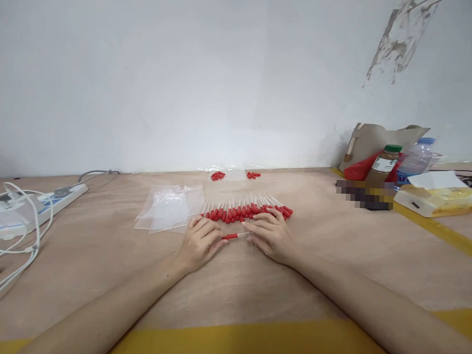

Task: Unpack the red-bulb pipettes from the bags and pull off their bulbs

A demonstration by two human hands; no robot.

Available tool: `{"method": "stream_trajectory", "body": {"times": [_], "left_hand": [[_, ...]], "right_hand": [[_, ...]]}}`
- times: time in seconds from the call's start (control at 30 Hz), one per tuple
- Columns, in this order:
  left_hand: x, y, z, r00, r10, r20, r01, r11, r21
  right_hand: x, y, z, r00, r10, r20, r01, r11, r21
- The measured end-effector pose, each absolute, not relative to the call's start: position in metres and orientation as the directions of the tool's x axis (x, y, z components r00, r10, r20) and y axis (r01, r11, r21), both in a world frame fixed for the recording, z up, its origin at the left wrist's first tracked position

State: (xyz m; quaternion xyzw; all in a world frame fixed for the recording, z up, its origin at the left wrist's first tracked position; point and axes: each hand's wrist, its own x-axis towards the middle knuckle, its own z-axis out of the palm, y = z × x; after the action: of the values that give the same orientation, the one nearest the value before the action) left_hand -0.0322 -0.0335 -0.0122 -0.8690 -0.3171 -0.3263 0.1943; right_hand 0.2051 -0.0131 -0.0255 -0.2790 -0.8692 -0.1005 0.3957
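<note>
A row of glass droppers with red rubber bulbs (246, 211) lies across the middle of the wooden table (313, 274). Just in front of it, one single dropper (233, 235) lies crosswise between my two hands. My left hand (199, 243) rests palm down with its fingertips pinching the red bulb end. My right hand (270, 236) rests palm down, its fingers curled onto the clear glass end. A stack of clear plastic bags (170, 208) lies to the left of the row.
Loose red bulbs (218, 175) lie near the wall beside more clear plastic. A white power strip (43, 205) with cables sits at the left. At the right stand a bottle (380, 170), a paper bag (378, 141) and a tissue pack (438, 199). Yellow tape marks the near edge.
</note>
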Motion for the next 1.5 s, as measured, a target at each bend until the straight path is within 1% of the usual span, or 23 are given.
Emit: {"method": "stream_trajectory", "body": {"times": [0.13, 0.23, 0.37, 0.47, 0.6, 0.73, 0.8, 0.87, 0.93, 1.03, 1.1, 1.17, 1.23, 1.3, 1.4, 1.5], "left_hand": [[-0.033, -0.033, -0.014, 0.584, 0.431, 0.688, 0.650, -0.756, -0.078], [-0.029, -0.034, -0.012, 0.566, 0.454, 0.689, 0.659, -0.750, -0.047], [-0.020, -0.035, -0.009, 0.592, 0.483, 0.645, 0.660, -0.750, -0.045], [-0.017, -0.036, -0.009, 0.597, 0.491, 0.634, 0.653, -0.757, -0.029], [-0.018, -0.039, -0.009, 0.601, 0.506, 0.618, 0.654, -0.757, -0.017], [-0.021, -0.043, -0.009, 0.610, 0.481, 0.629, 0.633, -0.774, -0.022], [-0.026, -0.043, -0.010, 0.595, 0.482, 0.643, 0.629, -0.778, 0.001], [-0.035, -0.042, -0.012, 0.556, 0.505, 0.660, 0.633, -0.772, 0.057], [-0.044, -0.039, -0.012, 0.474, 0.557, 0.682, 0.643, -0.748, 0.163], [-0.059, -0.032, -0.006, 0.221, 0.688, 0.691, 0.696, -0.608, 0.382], [-0.069, -0.027, 0.002, 0.043, 0.786, 0.616, 0.729, -0.447, 0.519], [-0.079, -0.024, 0.011, -0.039, 0.888, 0.459, 0.711, -0.298, 0.636], [-0.087, -0.024, 0.017, -0.050, 0.953, 0.298, 0.654, -0.194, 0.731], [-0.091, -0.026, 0.020, -0.044, 0.978, 0.204, 0.614, -0.134, 0.777], [-0.090, -0.028, 0.016, -0.054, 0.989, 0.140, 0.634, -0.074, 0.769], [-0.083, -0.027, 0.007, -0.043, 0.993, 0.107, 0.640, -0.055, 0.767]], "right_hand": [[0.203, -0.013, -0.027, -0.556, 0.395, 0.731, 0.566, 0.824, -0.015], [0.201, -0.014, -0.027, -0.567, 0.383, 0.729, 0.573, 0.820, 0.014], [0.197, -0.018, -0.026, -0.560, 0.366, 0.743, 0.558, 0.829, 0.012], [0.196, -0.022, -0.025, -0.559, 0.346, 0.754, 0.529, 0.849, 0.003], [0.197, -0.025, -0.024, -0.578, 0.321, 0.750, 0.506, 0.862, 0.020], [0.201, -0.026, -0.024, -0.580, 0.300, 0.757, 0.490, 0.871, 0.031], [0.206, -0.024, -0.025, -0.572, 0.312, 0.759, 0.493, 0.870, 0.015], [0.212, -0.020, -0.025, -0.542, 0.360, 0.759, 0.523, 0.852, -0.030], [0.218, -0.015, -0.025, -0.466, 0.436, 0.770, 0.576, 0.810, -0.109], [0.221, -0.009, -0.024, -0.311, 0.560, 0.767, 0.637, 0.723, -0.269], [0.220, -0.007, -0.023, -0.245, 0.631, 0.736, 0.647, 0.672, -0.360], [0.218, -0.008, -0.023, -0.229, 0.668, 0.709, 0.657, 0.643, -0.394], [0.216, -0.010, -0.023, -0.239, 0.661, 0.711, 0.684, 0.635, -0.360], [0.214, -0.012, -0.025, -0.267, 0.637, 0.723, 0.716, 0.633, -0.293], [0.212, -0.013, -0.027, -0.320, 0.609, 0.726, 0.746, 0.634, -0.203], [0.210, -0.014, -0.028, -0.362, 0.588, 0.723, 0.752, 0.643, -0.147]]}}
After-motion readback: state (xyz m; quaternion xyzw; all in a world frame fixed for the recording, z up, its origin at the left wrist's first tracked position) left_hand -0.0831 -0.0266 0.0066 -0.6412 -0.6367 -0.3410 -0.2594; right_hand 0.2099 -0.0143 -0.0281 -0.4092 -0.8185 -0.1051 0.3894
